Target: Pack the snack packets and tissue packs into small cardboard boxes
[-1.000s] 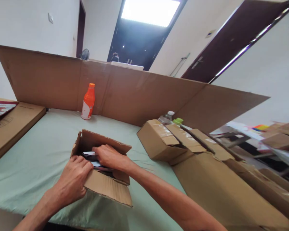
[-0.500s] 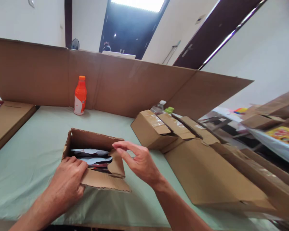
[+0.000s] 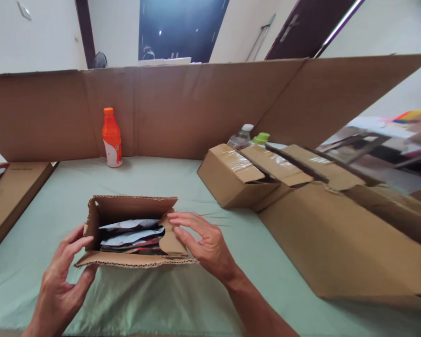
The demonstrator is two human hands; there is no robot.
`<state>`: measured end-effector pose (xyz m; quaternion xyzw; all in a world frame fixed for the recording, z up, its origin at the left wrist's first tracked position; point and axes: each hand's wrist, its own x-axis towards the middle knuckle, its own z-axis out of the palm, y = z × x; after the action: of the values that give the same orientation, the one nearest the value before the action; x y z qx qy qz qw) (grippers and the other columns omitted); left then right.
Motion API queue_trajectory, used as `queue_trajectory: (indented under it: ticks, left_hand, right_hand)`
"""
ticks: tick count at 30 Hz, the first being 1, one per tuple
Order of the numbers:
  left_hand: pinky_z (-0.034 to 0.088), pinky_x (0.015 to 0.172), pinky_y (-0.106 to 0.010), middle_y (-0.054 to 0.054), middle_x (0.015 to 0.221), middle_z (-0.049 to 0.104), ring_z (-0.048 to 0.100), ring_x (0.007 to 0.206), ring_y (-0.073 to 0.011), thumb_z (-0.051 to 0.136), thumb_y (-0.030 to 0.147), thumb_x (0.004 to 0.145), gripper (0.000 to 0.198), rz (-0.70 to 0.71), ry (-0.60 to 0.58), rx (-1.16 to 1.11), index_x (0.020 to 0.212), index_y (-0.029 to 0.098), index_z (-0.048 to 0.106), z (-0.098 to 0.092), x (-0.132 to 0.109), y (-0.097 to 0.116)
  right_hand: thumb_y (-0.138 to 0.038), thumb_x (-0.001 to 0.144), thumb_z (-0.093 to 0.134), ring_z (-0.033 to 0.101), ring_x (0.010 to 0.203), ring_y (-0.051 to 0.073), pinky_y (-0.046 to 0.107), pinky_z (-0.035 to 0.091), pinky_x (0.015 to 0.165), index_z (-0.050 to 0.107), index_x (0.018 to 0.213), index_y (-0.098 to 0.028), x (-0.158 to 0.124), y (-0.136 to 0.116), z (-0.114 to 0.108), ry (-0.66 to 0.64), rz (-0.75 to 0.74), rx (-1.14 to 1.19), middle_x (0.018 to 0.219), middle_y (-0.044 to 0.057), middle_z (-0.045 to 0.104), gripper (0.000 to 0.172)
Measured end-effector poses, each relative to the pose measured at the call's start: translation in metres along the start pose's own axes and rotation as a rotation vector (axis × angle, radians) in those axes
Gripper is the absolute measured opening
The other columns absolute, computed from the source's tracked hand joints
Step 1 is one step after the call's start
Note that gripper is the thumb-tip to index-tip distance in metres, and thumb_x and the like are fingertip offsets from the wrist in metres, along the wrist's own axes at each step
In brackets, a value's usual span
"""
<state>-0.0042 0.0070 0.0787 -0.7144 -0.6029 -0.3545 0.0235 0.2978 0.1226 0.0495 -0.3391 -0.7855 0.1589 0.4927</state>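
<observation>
A small cardboard box [image 3: 133,204] stands with its top open on the cloth-covered table. Several flat packets [image 3: 131,237], pale on top with dark and red ones in front, are packed upright in it. My left hand [image 3: 65,276] holds the box at its near left corner, fingers apart at the left wall and thumb under the front flap. At the right end, a flap [image 3: 171,236] leans inward over the packets. Against it rest the outstretched fingers of my right hand [image 3: 205,241], with the thumb apart from the index finger.
An orange bottle [image 3: 111,140] stands behind the box, before a tall cardboard screen [image 3: 182,107]. To the right are larger taped cartons [image 3: 337,234], with a clear bottle [image 3: 240,135] and a green cap [image 3: 261,137] behind them. A flat carton [image 3: 17,196] lies at the left edge.
My left hand has shifted from the front flap to the box's left corner, its fingers spreading. My right hand now lies on the right flap. The whole view has turned slightly.
</observation>
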Motion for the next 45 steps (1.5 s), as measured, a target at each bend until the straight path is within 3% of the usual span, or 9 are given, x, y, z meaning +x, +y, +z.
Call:
queue_trajectory:
  ticks: [5, 8, 12, 15, 22, 28, 34, 40, 45]
  left_hand:
    - [0.052, 0.102, -0.025, -0.004, 0.130, 0.068, 0.067, 0.119, -0.0147, 0.058, 0.022, 0.098, 0.012, 0.109, 0.055, -0.130, 0.108, 0.026, 0.064, 0.015, 0.012, -0.001]
    - [0.052, 0.102, -0.024, -0.001, 0.121, 0.073, 0.069, 0.115, -0.0135, 0.056, 0.024, 0.100, 0.013, 0.085, 0.040, -0.178, 0.110, 0.027, 0.063, 0.019, 0.015, 0.000]
    - [0.060, 0.078, -0.022, -0.001, 0.109, 0.076, 0.074, 0.098, -0.0155, 0.056, 0.040, 0.101, 0.031, -0.042, 0.061, -0.074, 0.129, 0.026, 0.056, 0.020, 0.020, -0.003]
    - [0.062, 0.083, -0.029, -0.006, 0.118, 0.071, 0.072, 0.107, -0.0196, 0.053, 0.040, 0.102, 0.038, -0.012, 0.074, -0.001, 0.136, 0.026, 0.052, 0.024, 0.029, -0.004]
    - [0.058, 0.098, -0.052, -0.015, 0.157, 0.041, 0.052, 0.136, -0.0328, 0.050, 0.036, 0.102, 0.040, 0.048, 0.018, 0.077, 0.142, 0.029, 0.052, 0.032, 0.037, -0.015]
    - [0.049, 0.111, -0.059, -0.010, 0.147, 0.059, 0.051, 0.139, -0.0333, 0.047, 0.042, 0.101, 0.033, 0.035, -0.209, -0.078, 0.113, 0.028, 0.074, 0.032, 0.045, -0.031]
    - [0.044, 0.115, -0.059, -0.011, 0.154, 0.053, 0.048, 0.144, -0.0344, 0.049, 0.047, 0.096, 0.037, -0.105, -0.312, -0.219, 0.112, 0.028, 0.076, 0.033, 0.053, -0.038]
    - [0.033, 0.124, -0.057, -0.004, 0.160, 0.047, 0.045, 0.147, -0.0285, 0.041, 0.047, 0.103, 0.037, -0.185, -0.068, -0.349, 0.120, 0.030, 0.069, 0.049, 0.030, -0.034]
    - [0.015, 0.130, -0.060, 0.009, 0.166, 0.035, 0.032, 0.154, -0.0287, 0.041, 0.042, 0.103, 0.044, -0.121, 0.031, -0.321, 0.146, 0.046, 0.048, 0.061, -0.001, -0.056]
  right_hand:
    - [-0.018, 0.096, 0.061, 0.066, 0.122, 0.027, 0.046, 0.055, 0.099, 0.078, 0.106, -0.024, 0.019, -0.001, 0.001, 0.155, -0.096, -0.211, 0.134, 0.013, 0.069, 0.020]
    - [-0.021, 0.096, 0.060, 0.065, 0.124, 0.029, 0.049, 0.052, 0.101, 0.078, 0.105, -0.025, 0.036, 0.004, 0.006, 0.066, -0.113, -0.253, 0.137, 0.012, 0.068, 0.021]
    - [-0.028, 0.099, 0.059, 0.072, 0.106, 0.023, 0.041, 0.057, 0.094, 0.071, 0.112, -0.024, 0.042, 0.011, 0.009, -0.002, 0.081, 0.045, 0.118, 0.008, 0.076, 0.019]
    - [-0.040, 0.103, 0.053, 0.074, 0.102, 0.021, 0.036, 0.059, 0.089, 0.062, 0.129, -0.025, 0.033, 0.008, -0.001, -0.062, 0.192, 0.280, 0.118, 0.008, 0.076, 0.030]
    - [-0.040, 0.100, 0.059, 0.059, 0.132, 0.029, 0.050, 0.048, 0.109, 0.064, 0.133, -0.023, 0.009, -0.001, -0.012, -0.375, -0.054, -0.054, 0.138, 0.011, 0.068, 0.037]
    - [-0.046, 0.106, 0.046, 0.051, 0.141, 0.027, 0.049, 0.046, 0.111, 0.057, 0.142, -0.021, -0.005, 0.005, -0.004, -0.420, -0.169, -0.171, 0.145, 0.013, 0.062, 0.045]
    - [-0.058, 0.098, 0.055, 0.038, 0.149, 0.035, 0.055, 0.041, 0.111, 0.056, 0.146, -0.023, -0.010, 0.004, -0.009, -0.544, -0.279, -0.346, 0.158, 0.017, 0.047, 0.059]
    - [-0.063, 0.088, 0.069, 0.032, 0.151, 0.039, 0.068, 0.023, 0.118, 0.061, 0.143, -0.027, 0.029, -0.001, -0.014, -0.764, -0.318, -0.362, 0.159, 0.017, 0.045, 0.066]
    - [-0.054, 0.091, 0.070, 0.028, 0.155, 0.029, 0.049, 0.029, 0.122, 0.068, 0.135, -0.023, 0.046, 0.019, 0.001, -0.737, -0.371, -0.301, 0.160, 0.013, 0.046, 0.054]
